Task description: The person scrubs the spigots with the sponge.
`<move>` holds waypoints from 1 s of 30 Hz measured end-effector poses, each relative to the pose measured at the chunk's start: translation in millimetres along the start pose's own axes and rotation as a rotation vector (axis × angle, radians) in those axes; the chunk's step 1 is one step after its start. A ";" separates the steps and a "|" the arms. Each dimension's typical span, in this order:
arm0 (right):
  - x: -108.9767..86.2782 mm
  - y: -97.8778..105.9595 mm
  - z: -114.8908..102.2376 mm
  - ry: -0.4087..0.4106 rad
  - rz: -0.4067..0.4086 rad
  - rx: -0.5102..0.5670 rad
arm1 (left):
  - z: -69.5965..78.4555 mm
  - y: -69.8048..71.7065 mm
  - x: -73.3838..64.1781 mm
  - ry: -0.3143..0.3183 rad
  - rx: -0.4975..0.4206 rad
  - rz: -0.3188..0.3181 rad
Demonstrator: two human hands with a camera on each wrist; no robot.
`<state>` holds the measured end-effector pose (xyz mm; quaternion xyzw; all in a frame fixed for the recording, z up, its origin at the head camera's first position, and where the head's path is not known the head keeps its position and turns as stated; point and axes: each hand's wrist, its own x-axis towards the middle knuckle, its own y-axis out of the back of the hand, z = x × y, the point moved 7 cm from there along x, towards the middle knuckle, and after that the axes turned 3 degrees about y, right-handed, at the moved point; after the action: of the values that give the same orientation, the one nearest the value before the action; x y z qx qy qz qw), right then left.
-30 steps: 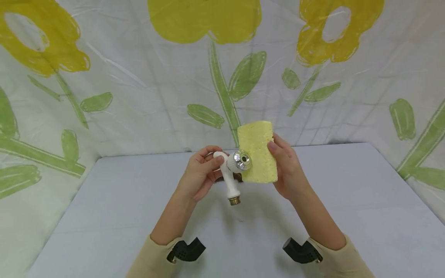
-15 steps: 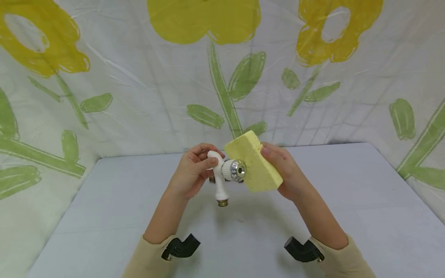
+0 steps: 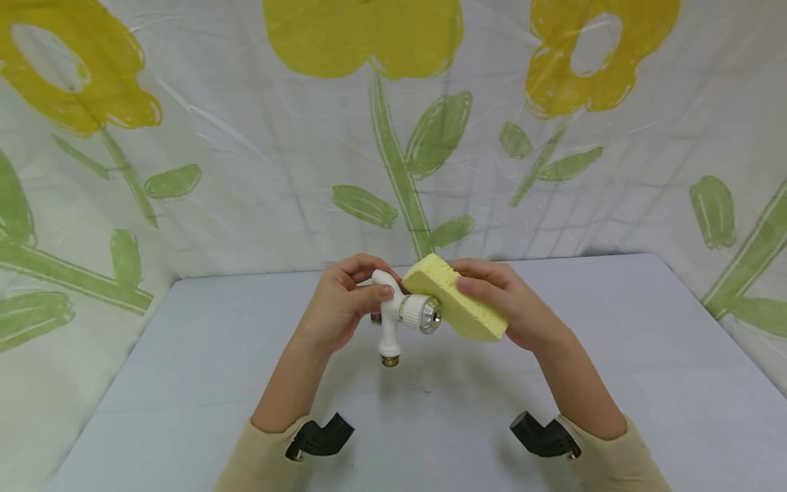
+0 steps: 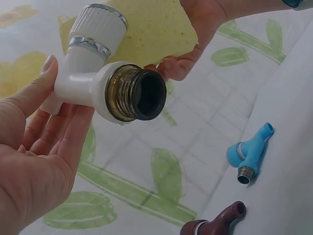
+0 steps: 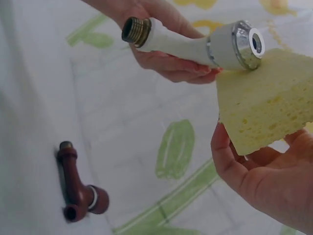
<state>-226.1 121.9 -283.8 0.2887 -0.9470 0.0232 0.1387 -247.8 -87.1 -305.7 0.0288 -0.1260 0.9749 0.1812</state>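
Note:
My left hand (image 3: 337, 301) grips a white faucet (image 3: 389, 321) by its spout end, thumb in front and fingers behind. The faucet's brass threaded inlet (image 4: 139, 93) points down in the head view, and its chrome-capped knob (image 3: 424, 314) faces right and toward me. With my right hand (image 3: 516, 301) I hold a yellow sponge (image 3: 461, 301), thumb on the near side and fingers behind. In the right wrist view the sponge (image 5: 269, 105) lies against the knob's chrome rim (image 5: 247, 46). Both things are held up above the table.
On the white table (image 3: 215, 369) lie a dark red faucet (image 5: 73, 186) and a blue faucet (image 4: 252, 152), mostly hidden behind my hands in the head view. A white curtain (image 3: 246, 137) printed with yellow flowers hangs at the back and sides.
The sponge has tilted from nearly upright to a slanting position and come down along the knob. The faucet has shifted slightly left and turned, its inlet now pointing straighter down.

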 end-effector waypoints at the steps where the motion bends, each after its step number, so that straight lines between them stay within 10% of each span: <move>1: 0.4 -0.1 -0.2 -0.005 -0.005 -0.019 | 0.2 0.0 0.0 -0.001 0.005 -0.002; 12: -4.5 8.7 -3.7 -0.072 -0.067 -0.301 | 11.5 1.2 -4.2 -0.013 0.159 -0.007; 30: -11.8 4.1 -18.4 0.075 -0.069 -0.439 | 20.0 -0.8 -7.2 -0.039 0.366 0.069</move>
<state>-214.4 134.0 -269.2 0.2825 -0.9132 -0.1775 0.2338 -240.6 -94.0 -286.9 0.0757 0.0489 0.9864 0.1372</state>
